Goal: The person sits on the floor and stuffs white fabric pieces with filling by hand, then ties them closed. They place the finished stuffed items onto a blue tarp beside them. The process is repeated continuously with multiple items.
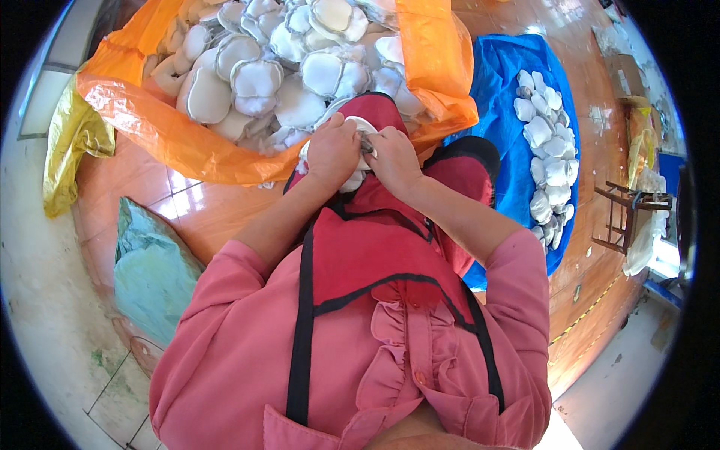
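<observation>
Above my lap, my left hand is closed on a white padded piece with a greyish opening at its top. My right hand pinches the edge of this same piece from the other side, its fingertips close to the left hand's. Parts of the piece are hidden behind both hands. Just beyond them, a heap of similar white padded pieces with grey fuzzy edges fills a large orange plastic bag. A red apron with black trim covers my lap under the hands.
To the right, a blue plastic sheet bears more white pieces. A green bag lies at the left, below a yellow bag. A dark wooden stool and a cardboard box stand far right on the tiled floor.
</observation>
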{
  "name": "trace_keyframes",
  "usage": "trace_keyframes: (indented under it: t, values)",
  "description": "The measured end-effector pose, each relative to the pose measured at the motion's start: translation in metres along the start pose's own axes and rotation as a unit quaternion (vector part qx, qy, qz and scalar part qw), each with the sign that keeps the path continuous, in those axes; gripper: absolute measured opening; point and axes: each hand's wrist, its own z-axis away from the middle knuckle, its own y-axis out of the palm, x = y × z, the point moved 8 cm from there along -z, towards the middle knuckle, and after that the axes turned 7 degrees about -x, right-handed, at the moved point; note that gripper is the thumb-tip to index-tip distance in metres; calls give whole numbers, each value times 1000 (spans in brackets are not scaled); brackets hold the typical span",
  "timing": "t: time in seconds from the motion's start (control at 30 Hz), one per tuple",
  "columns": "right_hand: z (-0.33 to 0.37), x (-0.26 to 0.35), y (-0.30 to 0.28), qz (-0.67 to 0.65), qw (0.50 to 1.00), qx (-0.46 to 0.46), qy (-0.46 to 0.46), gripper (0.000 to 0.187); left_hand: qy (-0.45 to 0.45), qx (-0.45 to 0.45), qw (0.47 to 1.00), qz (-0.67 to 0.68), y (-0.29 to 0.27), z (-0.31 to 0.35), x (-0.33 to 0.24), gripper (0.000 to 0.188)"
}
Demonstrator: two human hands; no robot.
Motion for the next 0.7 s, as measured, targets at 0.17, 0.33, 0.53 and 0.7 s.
trace_keyframes:
  t: [0.17, 0.33, 0.53, 0.7]
  values:
    - [7, 2, -8, -33, 998, -58, -18, 27, 43, 46, 996, -71, -5, -7, -18, 14]
    - [9, -8, 0, -40, 998, -9, 55, 32, 33, 61, 992, -101, 6, -6, -13, 14]
    - [10, -17, 1, 42, 985, 141, 89, 30, 61, 78, 992, -72, 12, 2, -24, 15]
    - [27, -38, 19, 44, 970, 187, 146, 30, 100, 77, 992, -9, 22, 7, -30, 15]
